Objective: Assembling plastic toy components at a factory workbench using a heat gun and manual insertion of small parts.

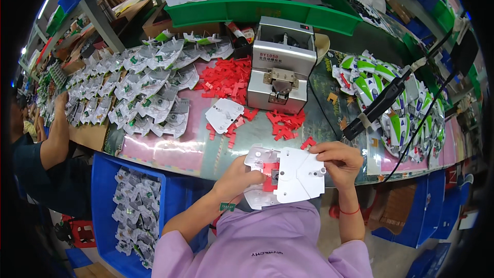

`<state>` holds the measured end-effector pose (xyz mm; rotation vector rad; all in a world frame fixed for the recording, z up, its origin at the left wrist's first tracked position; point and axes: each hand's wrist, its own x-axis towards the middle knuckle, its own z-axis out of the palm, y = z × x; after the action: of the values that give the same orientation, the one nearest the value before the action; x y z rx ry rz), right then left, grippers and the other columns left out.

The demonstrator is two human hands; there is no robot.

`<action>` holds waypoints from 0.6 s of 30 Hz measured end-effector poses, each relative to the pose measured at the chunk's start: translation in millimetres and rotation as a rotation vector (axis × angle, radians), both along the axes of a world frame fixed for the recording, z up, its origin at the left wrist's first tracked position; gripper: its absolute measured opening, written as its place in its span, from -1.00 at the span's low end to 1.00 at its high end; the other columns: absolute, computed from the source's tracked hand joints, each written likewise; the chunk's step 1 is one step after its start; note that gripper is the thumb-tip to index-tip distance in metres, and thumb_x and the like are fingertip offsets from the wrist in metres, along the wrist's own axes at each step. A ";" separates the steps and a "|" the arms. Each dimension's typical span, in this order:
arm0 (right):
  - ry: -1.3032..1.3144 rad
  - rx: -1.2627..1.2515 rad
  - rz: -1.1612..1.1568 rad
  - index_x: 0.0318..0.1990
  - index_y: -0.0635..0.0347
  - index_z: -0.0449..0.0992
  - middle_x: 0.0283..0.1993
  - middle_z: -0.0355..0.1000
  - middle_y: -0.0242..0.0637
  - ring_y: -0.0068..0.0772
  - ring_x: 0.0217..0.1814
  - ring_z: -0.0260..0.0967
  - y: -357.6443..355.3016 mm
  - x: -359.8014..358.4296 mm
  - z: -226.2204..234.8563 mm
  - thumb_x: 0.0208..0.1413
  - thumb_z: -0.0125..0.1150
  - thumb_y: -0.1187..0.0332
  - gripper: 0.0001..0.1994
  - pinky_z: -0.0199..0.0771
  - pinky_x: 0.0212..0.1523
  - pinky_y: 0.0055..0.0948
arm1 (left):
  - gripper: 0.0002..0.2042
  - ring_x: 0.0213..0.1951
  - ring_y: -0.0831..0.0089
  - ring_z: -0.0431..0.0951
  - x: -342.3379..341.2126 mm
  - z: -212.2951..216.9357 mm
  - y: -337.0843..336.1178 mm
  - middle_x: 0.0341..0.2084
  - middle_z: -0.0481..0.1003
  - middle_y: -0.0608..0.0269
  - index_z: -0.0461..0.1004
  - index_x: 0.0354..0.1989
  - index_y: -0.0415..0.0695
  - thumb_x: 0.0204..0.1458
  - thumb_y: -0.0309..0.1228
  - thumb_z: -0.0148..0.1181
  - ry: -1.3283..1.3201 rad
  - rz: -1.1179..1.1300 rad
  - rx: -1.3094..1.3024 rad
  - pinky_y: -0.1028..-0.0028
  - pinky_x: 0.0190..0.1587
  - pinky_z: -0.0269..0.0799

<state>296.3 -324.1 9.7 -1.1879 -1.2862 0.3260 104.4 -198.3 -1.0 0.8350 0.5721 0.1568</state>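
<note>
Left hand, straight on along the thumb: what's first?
The left hand would likely meet the red plastic piece first; the two may already touch, as depth is unclear.

Lilac short-sleeved T-shirt [272, 237], small dark lettering [267, 254], thin red cord [350, 211] round right wrist [347, 191]

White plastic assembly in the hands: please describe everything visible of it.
The white assembly looks like hard plastic. Its right part is a broad panel with thin lines and small dark spots; its left part, more uneven. A red piece shows near its middle. The left hand grips its left side; the right hand touches its upper right corner, near the table.
</note>
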 end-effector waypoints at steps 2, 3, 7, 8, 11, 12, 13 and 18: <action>-0.021 -0.011 -0.017 -0.49 0.35 0.50 -0.36 0.47 -0.05 -0.27 -0.32 0.46 -3.3 1.4 -3.4 -0.24 0.18 0.63 -0.91 0.44 -0.33 -0.51 | -0.65 -0.31 0.52 0.44 3.7 2.8 -1.8 -0.34 0.43 0.22 0.32 -0.17 -0.34 -0.25 -0.62 -0.01 0.008 -0.028 0.012 0.49 -0.24 0.35; -0.078 -0.013 -0.013 -0.49 0.34 0.51 -0.37 0.48 -0.06 -0.27 -0.33 0.46 -5.0 3.1 -4.5 -0.27 0.17 0.65 -0.89 0.44 -0.33 -0.52 | -0.65 -0.31 0.52 0.44 4.7 3.6 -2.4 -0.34 0.43 0.22 0.32 -0.17 -0.34 -0.25 -0.62 -0.01 0.011 -0.030 0.008 0.49 -0.24 0.35; -0.164 0.017 -0.007 -0.47 0.32 0.50 -0.36 0.49 -0.10 -0.28 -0.33 0.48 -8.9 7.0 -4.6 -0.32 0.21 0.69 -0.84 0.46 -0.35 -0.52 | -0.64 -0.29 0.53 0.43 7.4 6.0 -4.1 -0.34 0.43 0.20 0.31 -0.16 -0.34 -0.24 -0.62 -0.02 0.015 -0.072 0.010 0.49 -0.23 0.36; -0.163 0.013 -0.008 -0.47 0.32 0.50 -0.36 0.49 -0.10 -0.28 -0.33 0.48 -9.8 7.6 -4.4 -0.32 0.21 0.69 -0.84 0.46 -0.35 -0.52 | -0.64 -0.29 0.53 0.44 7.9 6.3 -4.2 -0.34 0.43 0.20 0.31 -0.16 -0.35 -0.24 -0.62 -0.02 0.009 -0.081 0.019 0.49 -0.22 0.36; -0.169 0.046 0.012 -0.47 0.32 0.51 -0.37 0.49 -0.10 -0.27 -0.34 0.48 -11.8 9.0 -3.9 -0.33 0.22 0.68 -0.83 0.47 -0.36 -0.52 | -0.64 -0.30 0.52 0.44 9.4 5.5 -4.4 -0.34 0.43 0.19 0.30 -0.15 -0.35 -0.24 -0.62 -0.02 0.000 -0.089 0.021 0.49 -0.22 0.36; -0.159 0.052 0.020 -0.47 0.32 0.51 -0.37 0.49 -0.10 -0.26 -0.34 0.48 -12.2 9.0 -4.3 -0.33 0.22 0.68 -0.83 0.47 -0.36 -0.52 | -0.64 -0.30 0.52 0.44 9.5 5.9 -4.8 -0.34 0.43 0.19 0.30 -0.15 -0.35 -0.24 -0.62 -0.02 0.000 -0.088 0.018 0.49 -0.22 0.36; -0.150 0.058 0.029 -0.47 0.32 0.51 -0.36 0.49 -0.09 -0.26 -0.34 0.48 -12.6 9.0 -4.6 -0.34 0.22 0.68 -0.82 0.47 -0.36 -0.51 | -0.64 -0.31 0.52 0.44 9.7 7.2 -5.6 -0.34 0.43 0.19 0.30 -0.15 -0.35 -0.24 -0.62 -0.02 0.010 -0.088 0.021 0.49 -0.22 0.36; -0.184 0.021 0.005 -0.46 0.32 0.52 -0.35 0.49 -0.09 -0.26 -0.33 0.48 -15.7 8.8 -8.1 -0.33 0.19 0.69 -0.82 0.46 -0.34 -0.51 | -0.64 -0.31 0.53 0.44 10.7 10.8 -8.1 -0.35 0.43 0.20 0.30 -0.15 -0.35 -0.23 -0.61 -0.02 -0.001 -0.100 0.019 0.51 -0.24 0.36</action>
<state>305.1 -339.7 1.6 -1.2187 -1.4479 0.2096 115.0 -206.5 9.8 0.8798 0.5277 0.0713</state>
